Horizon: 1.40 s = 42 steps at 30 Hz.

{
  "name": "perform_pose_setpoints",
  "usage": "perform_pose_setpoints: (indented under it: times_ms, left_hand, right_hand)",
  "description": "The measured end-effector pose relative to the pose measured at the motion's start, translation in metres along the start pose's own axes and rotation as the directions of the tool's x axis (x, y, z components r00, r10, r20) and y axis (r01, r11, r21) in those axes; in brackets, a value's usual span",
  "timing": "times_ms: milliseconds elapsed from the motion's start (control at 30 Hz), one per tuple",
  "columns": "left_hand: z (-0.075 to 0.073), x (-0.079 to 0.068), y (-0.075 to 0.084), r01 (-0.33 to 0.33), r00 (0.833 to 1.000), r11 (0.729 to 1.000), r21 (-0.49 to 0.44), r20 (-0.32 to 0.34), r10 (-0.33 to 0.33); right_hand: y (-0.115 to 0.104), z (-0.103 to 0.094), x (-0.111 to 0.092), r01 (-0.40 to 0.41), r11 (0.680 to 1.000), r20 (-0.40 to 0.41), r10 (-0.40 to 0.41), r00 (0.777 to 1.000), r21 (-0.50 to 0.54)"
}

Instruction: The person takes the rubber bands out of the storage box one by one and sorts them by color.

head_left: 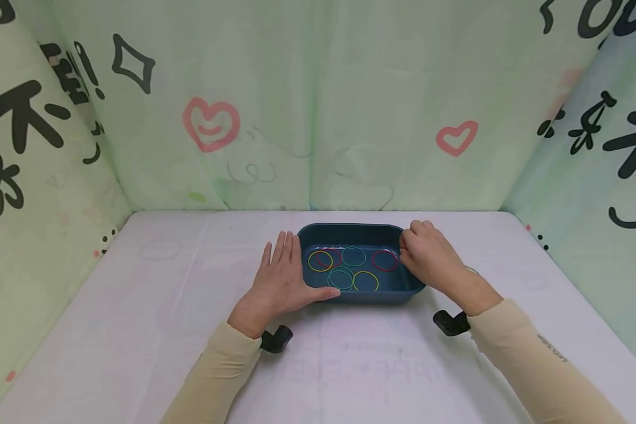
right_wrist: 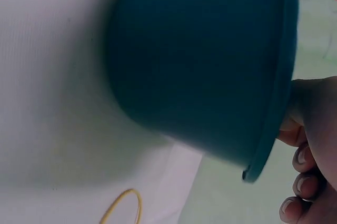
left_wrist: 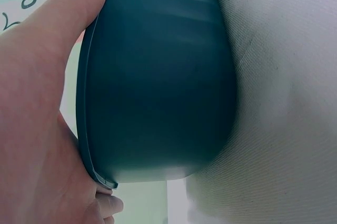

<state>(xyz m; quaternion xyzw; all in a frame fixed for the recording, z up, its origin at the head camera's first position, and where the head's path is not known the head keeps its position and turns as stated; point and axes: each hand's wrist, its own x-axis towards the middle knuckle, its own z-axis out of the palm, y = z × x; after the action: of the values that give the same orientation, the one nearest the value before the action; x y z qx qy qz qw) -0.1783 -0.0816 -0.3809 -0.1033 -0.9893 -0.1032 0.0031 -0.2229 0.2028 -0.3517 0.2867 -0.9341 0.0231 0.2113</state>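
A dark blue plastic bin [head_left: 350,297] stands on the table with several thin rubber bands inside, among them a red band [head_left: 384,270], a yellow band [head_left: 377,281] and a green band [head_left: 353,247]. My left hand [head_left: 281,280] lies along the bin's left end, fingers straight, its thumb on the front rim. At the right end, my right hand [head_left: 431,256] has its fingers curled and grips the rim. The right wrist view shows its curled fingertips [right_wrist: 301,184] beside the rim; whatever is inside the bin is hidden there.
One yellow band [right_wrist: 124,203] lies outside the bin on the white table [head_left: 344,365], near my right wrist. Printed pale green curtains [head_left: 376,106] enclose the back and both sides. A black wrist mount [head_left: 451,323] sticks out inward from the right wrist.
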Motion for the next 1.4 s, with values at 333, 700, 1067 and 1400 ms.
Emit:
perform_pose_setpoints:
  times_ms: [333, 700, 1067, 1400]
  left_hand:
    - [0.0, 0.0, 0.0, -0.001, 1.0, 1.0, 0.008, -0.006, 0.001]
    - [0.0, 0.0, 0.001, 0.006, 1.0, 1.0, 0.005, -0.01, -0.006]
    - [0.001, 0.0, 0.0, 0.004, 1.0, 1.0, -0.001, -0.002, -0.004]
    - [0.0, 0.0, 0.0, 0.006, 1.0, 1.0, 0.004, 0.001, -0.006]
  right_hand:
    - [-0.012, 0.01, 0.009, -0.005, 1.0, 0.061, 0.004, 0.998, 0.002]
    - [-0.018, 0.024, 0.016, -0.001, 0.999, 0.14, 0.007, 0.99, -0.039]
    - [-0.02, 0.032, 0.02, 0.005, 0.998, 0.212, 0.008, 0.977, -0.064]
    - [-0.024, 0.039, 0.02, -0.004, 0.995, 0.293, 0.032, 0.956, -0.095]
